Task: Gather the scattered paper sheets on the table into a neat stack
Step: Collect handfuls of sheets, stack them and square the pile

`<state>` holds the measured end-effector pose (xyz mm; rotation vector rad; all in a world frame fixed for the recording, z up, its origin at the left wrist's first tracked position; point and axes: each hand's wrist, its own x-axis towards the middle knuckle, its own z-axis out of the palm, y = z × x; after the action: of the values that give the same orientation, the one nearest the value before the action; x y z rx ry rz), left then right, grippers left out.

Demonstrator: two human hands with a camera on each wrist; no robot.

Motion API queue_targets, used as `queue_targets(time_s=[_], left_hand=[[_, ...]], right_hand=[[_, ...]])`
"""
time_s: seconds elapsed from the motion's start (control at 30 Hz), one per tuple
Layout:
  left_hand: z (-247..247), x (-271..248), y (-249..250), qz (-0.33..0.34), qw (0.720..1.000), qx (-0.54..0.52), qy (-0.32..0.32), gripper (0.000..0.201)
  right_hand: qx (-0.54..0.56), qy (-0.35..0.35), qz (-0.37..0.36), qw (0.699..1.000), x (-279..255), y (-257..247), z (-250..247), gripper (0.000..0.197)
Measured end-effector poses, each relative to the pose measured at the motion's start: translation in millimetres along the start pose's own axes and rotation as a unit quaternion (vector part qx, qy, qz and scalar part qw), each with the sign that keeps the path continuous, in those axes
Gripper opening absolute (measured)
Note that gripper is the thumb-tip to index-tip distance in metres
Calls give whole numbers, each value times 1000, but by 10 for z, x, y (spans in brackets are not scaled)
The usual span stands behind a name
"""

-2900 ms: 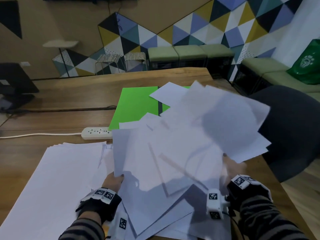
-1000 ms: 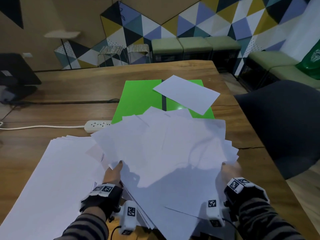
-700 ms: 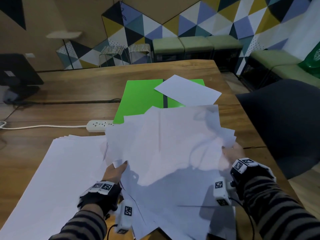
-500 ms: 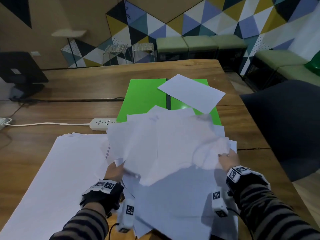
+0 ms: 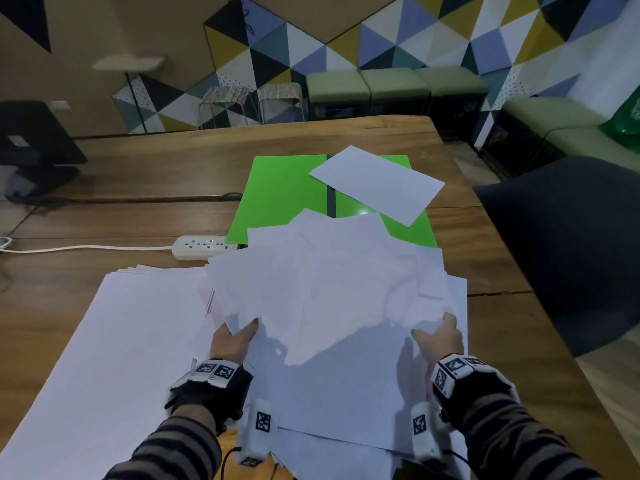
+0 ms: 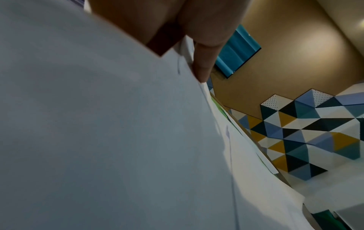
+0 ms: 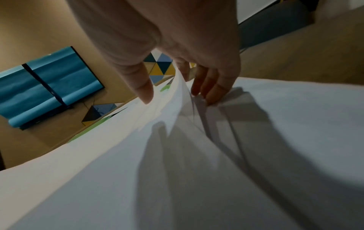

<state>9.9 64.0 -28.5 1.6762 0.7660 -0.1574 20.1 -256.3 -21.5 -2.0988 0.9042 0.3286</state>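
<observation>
- We have the loose bundle of sheets (image 5: 332,289) lifted at its near edge between our hands, over the near right part of the table (image 5: 145,171); half a second ago it was more crumpled and bunched, and now it has spread flatter, its far corners fanning toward the green folder (image 5: 277,192).
- Our left hand (image 5: 235,341) pinches the bundle's left corner, thumb on top and fingers below; it has barely moved since a second ago.
- Our right hand (image 5: 440,336) holds the right edge; in the right wrist view the thumb (image 7: 143,87) lies on one side of the paper edge and the fingers (image 7: 208,87) on the other, loosely curled round it.
- The sheets are still skewed against each other, so we judge the squaring-up is not yet done; tapping the edges level looks like the next need.
- One sheet (image 5: 377,183) lies apart on the green folder, uncollected as before.
- A wide spread of paper (image 5: 114,341) covers the table to the left, beside a power strip (image 5: 204,247).
</observation>
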Motion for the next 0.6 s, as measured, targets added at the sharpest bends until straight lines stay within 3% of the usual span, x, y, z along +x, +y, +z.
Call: queue_targets(time_s=[0.2,0.4,0.6], left_hand=[[30,-4,35,51,999,-5,-1,34],[57,24,33,102,995,3,4,39],[68,12,-14,109,994,-6,8,38]], right_hand=[[-76,54,-2,996,7,-90,-14,75],[35,57,15,998,-9,-82,44,82],[28,63,83,994,-35,-104,103,95]])
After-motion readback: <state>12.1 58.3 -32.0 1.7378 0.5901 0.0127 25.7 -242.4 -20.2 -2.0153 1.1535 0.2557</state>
